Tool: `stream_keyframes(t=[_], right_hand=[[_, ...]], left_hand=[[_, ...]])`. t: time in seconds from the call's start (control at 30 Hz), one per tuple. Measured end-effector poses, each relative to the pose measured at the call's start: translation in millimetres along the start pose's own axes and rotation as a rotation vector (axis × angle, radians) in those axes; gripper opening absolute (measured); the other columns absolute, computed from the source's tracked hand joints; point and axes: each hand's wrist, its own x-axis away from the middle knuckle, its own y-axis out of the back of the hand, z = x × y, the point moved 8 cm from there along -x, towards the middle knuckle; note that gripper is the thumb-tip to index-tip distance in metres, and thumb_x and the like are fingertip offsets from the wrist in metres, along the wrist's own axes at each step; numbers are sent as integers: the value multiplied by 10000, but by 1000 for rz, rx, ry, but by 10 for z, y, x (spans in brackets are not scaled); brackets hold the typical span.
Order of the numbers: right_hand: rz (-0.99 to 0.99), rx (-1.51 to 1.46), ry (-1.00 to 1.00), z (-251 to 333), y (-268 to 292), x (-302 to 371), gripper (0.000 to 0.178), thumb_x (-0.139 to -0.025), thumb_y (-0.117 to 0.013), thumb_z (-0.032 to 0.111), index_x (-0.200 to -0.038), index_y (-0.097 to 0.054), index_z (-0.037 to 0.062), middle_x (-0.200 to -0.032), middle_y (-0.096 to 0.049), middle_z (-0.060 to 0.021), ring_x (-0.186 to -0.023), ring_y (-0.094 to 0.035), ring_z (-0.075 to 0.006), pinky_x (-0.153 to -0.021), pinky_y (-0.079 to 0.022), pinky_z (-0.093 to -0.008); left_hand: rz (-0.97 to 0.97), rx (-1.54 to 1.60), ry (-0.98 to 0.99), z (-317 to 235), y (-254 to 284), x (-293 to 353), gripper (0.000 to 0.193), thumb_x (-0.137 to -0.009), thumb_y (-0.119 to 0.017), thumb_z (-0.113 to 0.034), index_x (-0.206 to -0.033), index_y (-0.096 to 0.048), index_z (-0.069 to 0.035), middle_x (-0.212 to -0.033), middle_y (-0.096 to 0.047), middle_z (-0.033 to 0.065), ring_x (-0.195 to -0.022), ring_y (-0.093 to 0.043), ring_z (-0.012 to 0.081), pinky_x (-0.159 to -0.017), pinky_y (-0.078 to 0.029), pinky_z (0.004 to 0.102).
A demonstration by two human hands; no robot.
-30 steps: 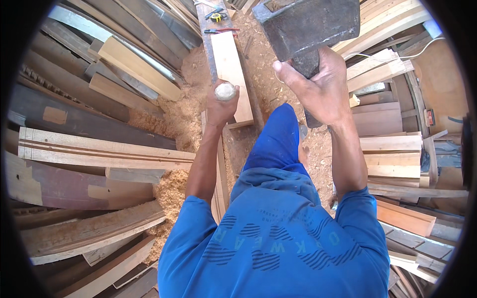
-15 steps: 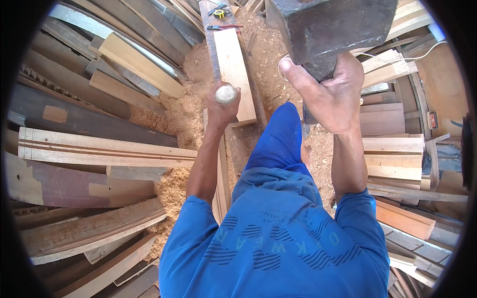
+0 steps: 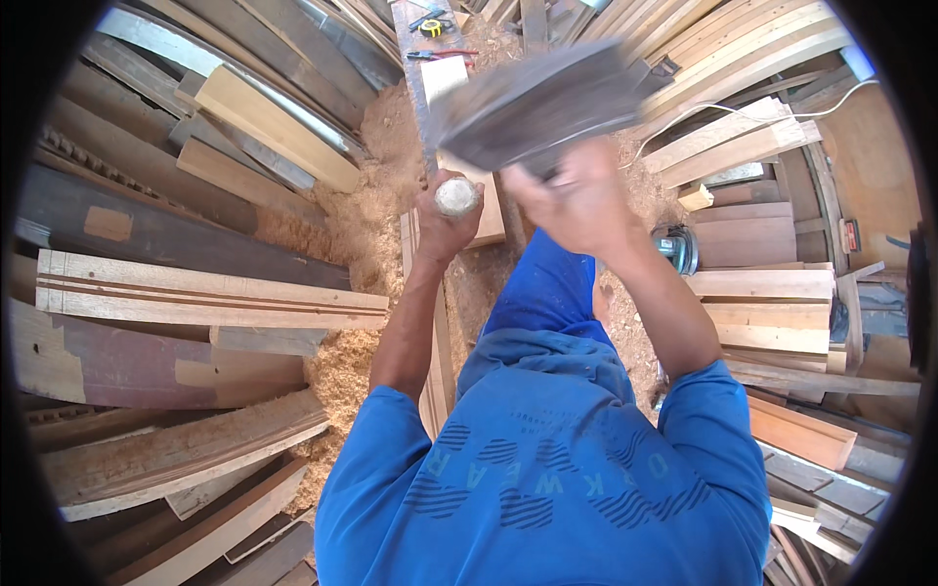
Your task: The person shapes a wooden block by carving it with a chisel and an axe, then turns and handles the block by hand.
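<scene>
while the left grip (image 3: 447,225) encircles one round-topped handle (image 3: 457,197), one pale board (image 3: 491,223) lies on one table (image 3: 454,41) below, partly hidden by one blurred dark mallet (image 3: 542,107), held in the right grip (image 3: 586,203).

Bright, soft light fills the scene, whitening the pale boards (image 3: 747,61) at upper right, while gaps between the planks (image 3: 210,305) at left sink into shadow. The mallet head (image 3: 542,105) and right hand (image 3: 586,203) smear with blur; the left hand (image 3: 447,223) looks crisper. Straight edges bow toward the black, rounded rim.
</scene>
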Motion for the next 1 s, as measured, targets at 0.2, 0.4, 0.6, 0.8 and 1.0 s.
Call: stream_keyframes(t=[0.2, 0.4, 0.6, 0.8, 1.0], right_hand=[[472, 446, -199, -287, -261, -142, 330, -841, -726, 234, -1092, -666, 28, -836, -711, -198, -806, -715, -369, -710, -567, -470], [-294, 70, 65, 293, 655, -781, 360, -864, -715, 293, -1035, -655, -18, -821, -705, -214, -762, -708, -348, -722, -567, -465], [583, 532, -152, -636, -799, -2, 222, -830, -653, 166, -980, -662, 3, -849, -706, -243, -806, -708, -408, -709, -550, -510], [348, 144, -269, -478, -452, 58, 377, -804, -700, 148, -1150, -650, 9, -886, -700, -251, -881, -697, -417, -800, -534, -515], [92, 10, -225, -179, 167, -232, 301, -850, -750, 134, -1090, -664, -25, -945, -714, -221, -878, -697, -257, -804, -534, -370]], left_hand=[[-13, 20, -27, 117, -13, 17, 173, -853, -763, -99, -903, -619, -18, -734, -669, 75, -661, -636, 148, -613, -516, 316], [-10, 45, 174, 297, -87, -69, 183, -862, -761, -109, -874, -598, -27, -717, -656, 42, -642, -603, 102, -596, -501, 300], [16, 62, 101, 261, -118, -16, 237, -852, -760, -89, -1056, -670, -9, -838, -713, 73, -756, -679, 170, -684, -540, 306], [-46, 43, 52, 186, -38, 139, 225, -859, -757, -75, -1047, -644, -23, -871, -686, 57, -811, -648, 131, -717, -520, 283], [-98, -28, 53, 218, -12, -173, 187, -902, -749, -86, -898, -564, -60, -666, -586, -27, -590, -583, 65, -537, -451, 229]])
